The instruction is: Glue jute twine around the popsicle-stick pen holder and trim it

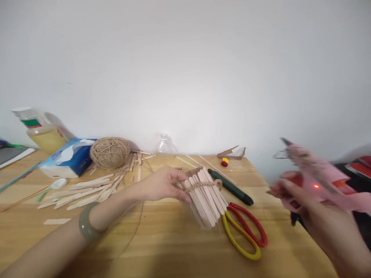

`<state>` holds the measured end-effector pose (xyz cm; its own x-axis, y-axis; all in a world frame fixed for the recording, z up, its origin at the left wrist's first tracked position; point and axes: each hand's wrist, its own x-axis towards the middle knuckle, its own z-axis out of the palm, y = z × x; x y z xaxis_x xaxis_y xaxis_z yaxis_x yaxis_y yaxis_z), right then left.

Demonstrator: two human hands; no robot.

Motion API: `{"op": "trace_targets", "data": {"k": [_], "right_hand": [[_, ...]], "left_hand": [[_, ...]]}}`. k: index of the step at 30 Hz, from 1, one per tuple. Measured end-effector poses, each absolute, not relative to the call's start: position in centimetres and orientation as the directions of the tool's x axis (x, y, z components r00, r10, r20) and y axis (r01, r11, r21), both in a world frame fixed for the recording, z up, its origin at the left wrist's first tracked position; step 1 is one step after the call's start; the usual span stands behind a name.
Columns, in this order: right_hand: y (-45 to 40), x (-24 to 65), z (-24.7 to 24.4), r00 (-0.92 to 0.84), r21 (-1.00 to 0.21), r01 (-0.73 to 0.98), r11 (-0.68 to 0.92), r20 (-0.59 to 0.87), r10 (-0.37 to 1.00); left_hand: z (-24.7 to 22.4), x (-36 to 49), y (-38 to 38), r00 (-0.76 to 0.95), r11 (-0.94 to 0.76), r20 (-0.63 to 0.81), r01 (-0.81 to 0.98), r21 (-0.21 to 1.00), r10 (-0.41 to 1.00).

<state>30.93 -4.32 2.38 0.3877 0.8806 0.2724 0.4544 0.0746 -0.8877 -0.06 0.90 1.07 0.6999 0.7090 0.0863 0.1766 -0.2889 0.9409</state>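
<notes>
My left hand (169, 184) grips the side of a small holder made of popsicle sticks (204, 199), with a braided twine band running round it. The holder is tilted above the table. In my right hand (315, 210), off the table's right edge, is a pink hot glue gun (321, 173) with a lit red light and its nozzle pointing up and left. Scissors (246, 229) with one red and one yellow handle lie just right of the holder, their blades hidden by it. Behind them rests a dark green pen-like tool (232, 188).
Loose popsicle sticks (87, 191) lie on the left, near a twine ball (110, 152), a tissue box (69, 158) and a bottle of yellow liquid (43, 131). A clear bottle-like piece (164, 143) stands by the wall. Red and black things (359, 173) are at far right.
</notes>
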Motion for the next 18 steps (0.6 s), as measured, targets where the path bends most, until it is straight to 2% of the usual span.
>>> {"op": "trace_targets", "data": {"k": [1,3,6,10,18], "right_hand": [[-4.6,29.9,2.5,0.294,-0.906,0.411,0.103,0.239,0.925],[-4.9,28.2,2.0,0.163,-0.882,0.455,0.121,0.217,0.963],[-4.7,26.7,0.7,-0.016,-0.822,0.52,0.23,0.26,0.965],[-4.7,25.9,-0.6,-0.025,-0.782,0.56,0.273,0.313,0.949],[-5.0,26.1,-0.6,-0.148,-0.755,0.562,0.339,0.311,0.939]], "left_hand": [[1.0,0.4,0.8,0.706,-0.247,0.07,0.151,0.957,0.705],[0.8,1.1,0.5,0.711,-0.201,0.054,0.124,0.972,0.701],[0.8,1.8,0.2,0.708,-0.209,0.079,0.099,0.973,0.701],[1.1,2.1,-0.2,0.706,-0.249,0.096,0.116,0.961,0.702],[0.5,2.0,-0.2,0.632,-0.405,0.197,0.201,0.892,0.749]]}}
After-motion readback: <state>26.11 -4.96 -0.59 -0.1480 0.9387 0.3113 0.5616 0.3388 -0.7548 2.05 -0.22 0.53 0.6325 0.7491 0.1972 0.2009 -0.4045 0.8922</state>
